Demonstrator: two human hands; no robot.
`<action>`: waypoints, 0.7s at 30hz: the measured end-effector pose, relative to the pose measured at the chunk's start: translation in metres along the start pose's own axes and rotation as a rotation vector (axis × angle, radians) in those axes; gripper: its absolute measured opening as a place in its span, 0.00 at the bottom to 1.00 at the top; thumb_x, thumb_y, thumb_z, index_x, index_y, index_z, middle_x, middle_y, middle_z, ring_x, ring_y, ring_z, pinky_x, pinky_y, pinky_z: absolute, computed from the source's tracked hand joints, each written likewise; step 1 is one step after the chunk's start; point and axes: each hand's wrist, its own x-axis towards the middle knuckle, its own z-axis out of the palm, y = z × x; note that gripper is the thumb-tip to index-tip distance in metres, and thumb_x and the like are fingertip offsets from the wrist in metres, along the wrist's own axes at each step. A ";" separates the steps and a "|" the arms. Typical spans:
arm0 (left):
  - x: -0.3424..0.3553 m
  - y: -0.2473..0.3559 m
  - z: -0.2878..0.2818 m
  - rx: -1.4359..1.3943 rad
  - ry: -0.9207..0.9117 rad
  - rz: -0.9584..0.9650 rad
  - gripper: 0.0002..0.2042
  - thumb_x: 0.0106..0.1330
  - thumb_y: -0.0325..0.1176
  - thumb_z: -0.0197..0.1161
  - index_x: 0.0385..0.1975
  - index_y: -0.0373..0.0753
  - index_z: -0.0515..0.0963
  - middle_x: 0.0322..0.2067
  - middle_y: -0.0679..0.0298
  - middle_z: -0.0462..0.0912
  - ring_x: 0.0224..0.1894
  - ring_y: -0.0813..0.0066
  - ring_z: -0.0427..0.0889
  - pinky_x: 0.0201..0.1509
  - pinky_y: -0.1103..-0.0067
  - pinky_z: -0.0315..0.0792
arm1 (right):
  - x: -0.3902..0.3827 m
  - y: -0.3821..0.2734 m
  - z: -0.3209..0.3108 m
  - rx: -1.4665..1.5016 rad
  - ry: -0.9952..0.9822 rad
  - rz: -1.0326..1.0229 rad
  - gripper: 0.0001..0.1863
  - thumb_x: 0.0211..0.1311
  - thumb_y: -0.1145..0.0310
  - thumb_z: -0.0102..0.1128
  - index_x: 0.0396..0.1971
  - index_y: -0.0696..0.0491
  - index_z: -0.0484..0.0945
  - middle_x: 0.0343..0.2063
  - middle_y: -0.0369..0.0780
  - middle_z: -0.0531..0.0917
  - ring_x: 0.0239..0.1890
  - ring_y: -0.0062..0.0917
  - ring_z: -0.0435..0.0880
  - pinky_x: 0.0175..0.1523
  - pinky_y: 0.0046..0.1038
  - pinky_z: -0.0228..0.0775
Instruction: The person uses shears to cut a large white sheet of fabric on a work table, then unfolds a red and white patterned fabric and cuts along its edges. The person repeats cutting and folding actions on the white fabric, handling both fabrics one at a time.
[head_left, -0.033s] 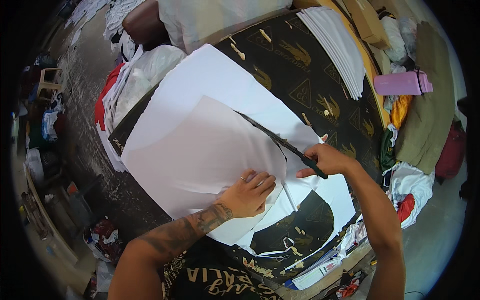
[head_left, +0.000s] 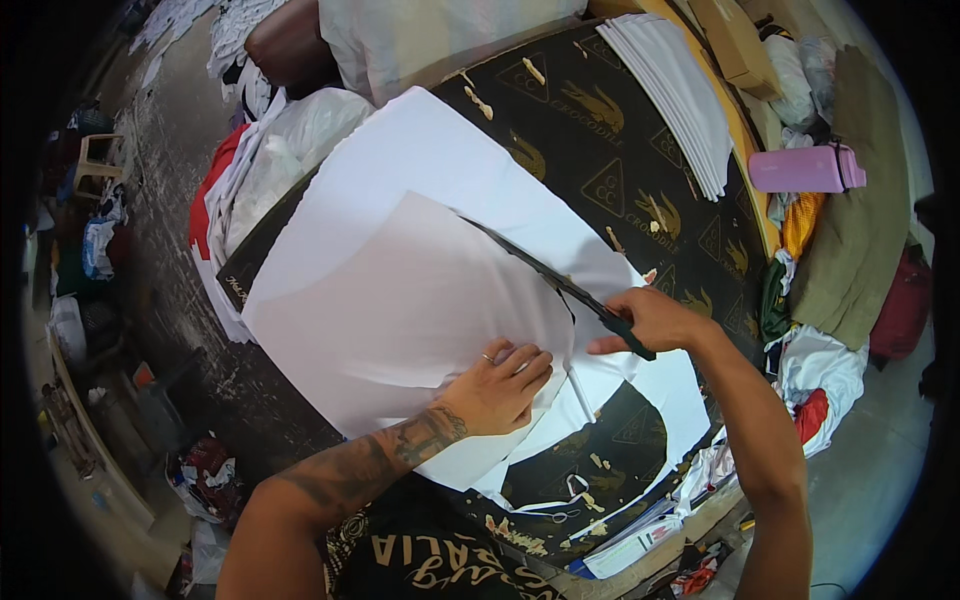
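Observation:
My right hand point(head_left: 640, 322) is closed around dark-handled scissors point(head_left: 628, 338), whose long blades point(head_left: 530, 265) point up and left along the upper right edge of a pale pinkish cloth piece point(head_left: 390, 310). My left hand point(head_left: 500, 385), with a ring, rests on that piece near its lower right, fingers bent and apart, pressing it down. The piece lies over a larger white sheet point(head_left: 350, 160), which has a ragged border and a cut-out at lower right showing the dark patterned board point(head_left: 600, 450) beneath.
A stack of folded white cloth point(head_left: 660, 100) lies at the board's upper right. Beside the board are a pink container point(head_left: 800, 168), a cardboard box point(head_left: 735, 45), an olive cloth roll point(head_left: 850, 240) and plastic-wrapped bundles point(head_left: 290, 150). A plastic stool point(head_left: 98, 160) stands on the left.
The scissor tips have slid slightly up and left along the cloth's edge, with my right hand shifting a little. My left hand stays in the same place.

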 end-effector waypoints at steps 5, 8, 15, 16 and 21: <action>-0.001 -0.005 -0.002 -0.012 -0.004 0.034 0.26 0.65 0.44 0.66 0.60 0.36 0.80 0.63 0.60 0.77 0.67 0.63 0.73 0.68 0.58 0.68 | 0.020 -0.028 -0.019 -0.029 0.068 -0.105 0.41 0.49 0.27 0.82 0.17 0.53 0.74 0.17 0.37 0.73 0.23 0.26 0.73 0.32 0.36 0.64; -0.002 -0.006 -0.001 -0.003 -0.014 0.048 0.28 0.66 0.46 0.66 0.62 0.36 0.80 0.63 0.61 0.77 0.68 0.64 0.72 0.68 0.59 0.67 | 0.027 -0.045 -0.027 -0.068 0.042 -0.061 0.41 0.48 0.29 0.84 0.16 0.53 0.73 0.15 0.36 0.71 0.21 0.25 0.71 0.30 0.35 0.63; -0.001 -0.013 0.004 -0.031 0.031 0.025 0.28 0.65 0.47 0.67 0.61 0.37 0.80 0.63 0.62 0.77 0.68 0.65 0.72 0.66 0.59 0.65 | 0.053 -0.099 -0.053 -0.093 0.050 -0.104 0.40 0.48 0.30 0.84 0.16 0.51 0.72 0.15 0.36 0.73 0.23 0.25 0.74 0.32 0.33 0.65; -0.001 -0.014 0.003 -0.023 0.038 0.027 0.28 0.65 0.47 0.67 0.61 0.37 0.80 0.63 0.61 0.78 0.68 0.65 0.72 0.66 0.59 0.65 | 0.055 -0.107 -0.054 -0.124 0.031 -0.033 0.39 0.46 0.31 0.86 0.15 0.51 0.72 0.14 0.35 0.73 0.22 0.24 0.74 0.30 0.32 0.64; 0.000 -0.015 -0.003 -0.057 0.031 0.025 0.27 0.64 0.47 0.67 0.60 0.37 0.80 0.62 0.61 0.78 0.67 0.64 0.72 0.66 0.59 0.65 | 0.078 -0.143 -0.061 -0.123 0.072 -0.087 0.43 0.43 0.23 0.81 0.16 0.53 0.75 0.18 0.37 0.77 0.26 0.28 0.77 0.35 0.35 0.68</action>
